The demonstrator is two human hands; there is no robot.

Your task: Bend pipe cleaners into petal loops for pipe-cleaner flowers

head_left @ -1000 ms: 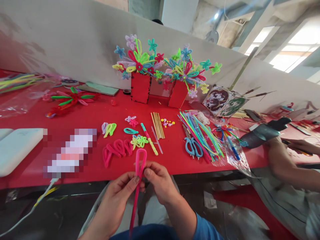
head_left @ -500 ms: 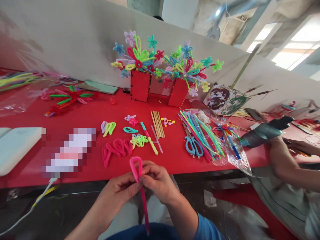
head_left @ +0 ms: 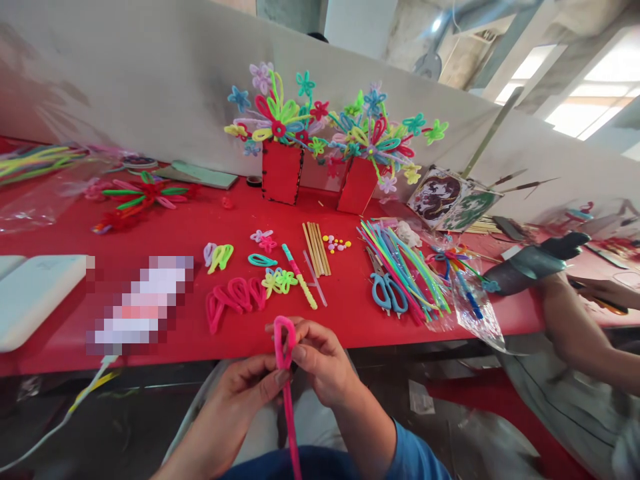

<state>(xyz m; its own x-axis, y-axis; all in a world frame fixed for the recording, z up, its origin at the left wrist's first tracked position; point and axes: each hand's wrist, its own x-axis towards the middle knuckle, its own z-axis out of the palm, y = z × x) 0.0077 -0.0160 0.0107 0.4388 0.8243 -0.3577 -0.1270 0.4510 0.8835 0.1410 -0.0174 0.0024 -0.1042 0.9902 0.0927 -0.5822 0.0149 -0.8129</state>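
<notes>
A bright pink pipe cleaner point(head_left: 289, 417) is bent into a narrow loop at its top, with its long end hanging toward my lap. My left hand point(head_left: 247, 390) pinches it just below the loop, thumb in front. At the loop's right side, the fingers of my right hand point(head_left: 320, 360) are closed on the same pipe cleaner. Beyond my hands, several pink pipe-cleaner loops point(head_left: 236, 297) lie on the red table point(head_left: 175, 233). Near them are green and yellow flower shapes point(head_left: 279, 281), a teal loop point(head_left: 262, 261) and a striped stick point(head_left: 299, 275).
Blue-handled scissors point(head_left: 387, 293) lie beside a bundle of pipe cleaners point(head_left: 405, 267). Wooden sticks point(head_left: 316, 249) and small beads point(head_left: 336, 243) sit mid-table. Two red vases point(head_left: 281, 175) hold pipe-cleaner flowers. A white power bank point(head_left: 47, 300) is at left; another person's arm point(head_left: 575, 327) reaches in at right.
Both hands and the pink loop have shifted slightly to the right. My left hand now pinches just under the loop, and my right fingers have moved up along its side.
</notes>
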